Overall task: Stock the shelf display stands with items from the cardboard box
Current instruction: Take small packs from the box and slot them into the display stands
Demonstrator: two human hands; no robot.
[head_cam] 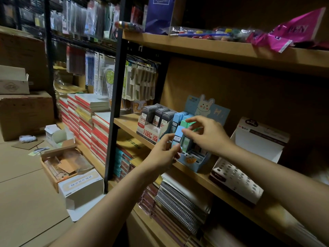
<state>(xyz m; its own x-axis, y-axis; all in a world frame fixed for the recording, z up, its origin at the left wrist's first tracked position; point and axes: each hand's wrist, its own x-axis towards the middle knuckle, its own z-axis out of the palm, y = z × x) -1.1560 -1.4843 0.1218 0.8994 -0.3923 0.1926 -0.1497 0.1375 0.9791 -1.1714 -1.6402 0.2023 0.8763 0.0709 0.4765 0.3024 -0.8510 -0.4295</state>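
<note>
Stocking looks to be well under way but not finished. On the wooden shelf [210, 177] the blue cardboard display stand [194, 162] with its rabbit-shaped backboard holds slim rectangular cases at its far side, while the nearer compartments at the front show open gaps, so I judge more cases must go in. The left hand [164, 154] pinches a pale blue case [178, 138] by its lower end, just in front of the stand, and the right hand [207, 132] curls its fingertips round the top of a mint green case [189, 124] standing in the rows. Both cases look like smooth hard plastic with printed paper labels. Just left of the blue stand, a white stand of dark grey cases [156, 120] seems full, packed tight in three rows. To the right a white stand [236, 179] with a perforated top of round holes stands unfilled. On the floor to the left lies an open cardboard box [58, 164], matte brown, with something clear and glossy inside; I cannot tell what remains in it.
</note>
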